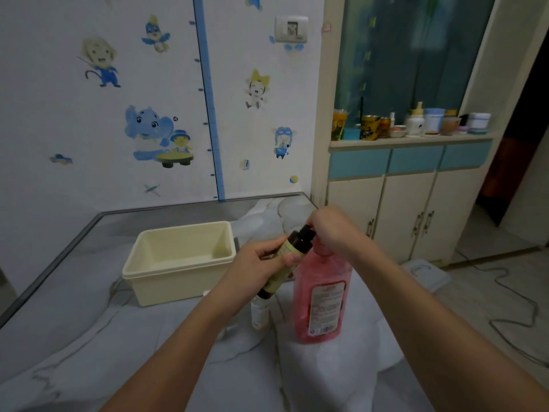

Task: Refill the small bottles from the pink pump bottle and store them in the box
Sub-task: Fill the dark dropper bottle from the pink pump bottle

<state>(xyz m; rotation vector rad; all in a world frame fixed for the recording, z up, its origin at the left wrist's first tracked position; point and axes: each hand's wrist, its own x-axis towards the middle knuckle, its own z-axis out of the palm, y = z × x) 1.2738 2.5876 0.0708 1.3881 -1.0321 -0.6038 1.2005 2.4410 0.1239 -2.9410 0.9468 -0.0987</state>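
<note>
1. spillage looks like the main risk: the dark small bottle is held tilted, its neck up against the top of the pink pump bottle, and the right hand hides the pump head. if the spout is not lined up over the neck, a press would likely send pink liquid down the outside of the bottle and onto the desk.
2. tipping is a second risk. the pink pump bottle stands on the desk directly below the right grip, and a press that is off-centre could rock it, since no hand steadies its body.
3. a second small bottle, pale with a label, stands upright on the desk just below the left grip, near the left forearm; a shift of that arm could knock it over.
4. left hand: its grip is closed round the middle of the dark bottle, thumb on the near side, fingers wrapped over the label, forearm reaching in from low left.
5. right hand: fingers curled down over the pump head, wrist raised above it; whether it clasps or merely presses, i cannot tell for sure.
6. the cream box sits open beyond and left of the left grip, with nothing seen inside it, so i judge storing is not yet begun.
</note>
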